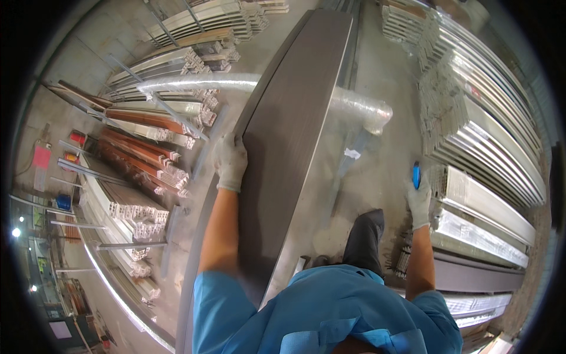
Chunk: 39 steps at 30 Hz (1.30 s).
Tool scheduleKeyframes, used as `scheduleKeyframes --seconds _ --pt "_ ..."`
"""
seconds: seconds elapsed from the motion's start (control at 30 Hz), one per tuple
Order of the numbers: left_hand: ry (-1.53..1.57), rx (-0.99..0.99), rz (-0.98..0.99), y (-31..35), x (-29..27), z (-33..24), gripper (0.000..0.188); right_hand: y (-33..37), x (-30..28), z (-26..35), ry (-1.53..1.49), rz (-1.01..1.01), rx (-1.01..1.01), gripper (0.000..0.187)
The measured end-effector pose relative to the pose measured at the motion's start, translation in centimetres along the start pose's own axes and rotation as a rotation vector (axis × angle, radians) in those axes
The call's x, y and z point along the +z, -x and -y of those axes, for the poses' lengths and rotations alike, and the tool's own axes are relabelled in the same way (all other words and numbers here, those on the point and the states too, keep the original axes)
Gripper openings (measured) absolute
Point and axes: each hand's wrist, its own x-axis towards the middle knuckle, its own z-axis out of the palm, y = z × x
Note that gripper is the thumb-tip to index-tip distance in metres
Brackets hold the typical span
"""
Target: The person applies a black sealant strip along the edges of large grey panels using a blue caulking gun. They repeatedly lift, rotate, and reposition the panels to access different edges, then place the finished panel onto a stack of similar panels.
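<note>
A long dark brown panel (295,112) stretches from near my body to the far top of the view, with a second dark length along its left edge. My left hand (230,160), in a pale work glove, is closed over that left edge, its fingertips partly hidden. My right hand (418,197), gloved too, hangs well to the right of the panel. It is closed round a small blue hand tool (417,176) with a dark tip; its exact kind is hard to make out. Under the panel, a support wrapped in clear plastic (362,109) runs crosswise.
Racks on the left carry bundled white profiles (138,215) and reddish-brown profiles (141,156) on metal arms (132,245). Stacked wrapped profiles (483,135) line the right side close to my right arm. Concrete floor (383,159) lies between.
</note>
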Motion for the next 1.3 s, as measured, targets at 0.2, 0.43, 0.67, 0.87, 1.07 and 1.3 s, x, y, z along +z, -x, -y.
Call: scheduleKeyframes --seconds 0.2,0.43,0.67,0.87,1.07,1.3 --pt "-0.11 -0.113 0.025 -4.0 2.5 -3.0 0.024 -17.9 3.7 6.0 -0.022 0.15 -0.331 0.046" --pt "-0.163 -0.254 0.055 -15.5 10.0 -10.2 0.023 -23.7 6.0 6.1 -0.157 0.679 -0.327 0.046" --pt "-0.164 -0.338 0.072 -25.0 17.2 -15.2 0.019 -24.3 6.5 5.1 -0.31 0.765 -0.333 0.041" --pt "-0.192 -0.334 0.007 -26.2 18.9 -16.9 0.017 -27.4 5.6 5.1 -0.273 0.947 -0.407 0.043" --pt "-0.178 -0.28 -0.042 -25.6 18.6 -16.7 0.021 -37.6 5.6 2.6 -0.248 0.842 -0.244 0.043" --pt "-0.207 -0.329 0.013 -28.7 20.5 -19.0 0.018 -55.9 8.3 3.7 -0.015 0.678 -0.236 0.025"
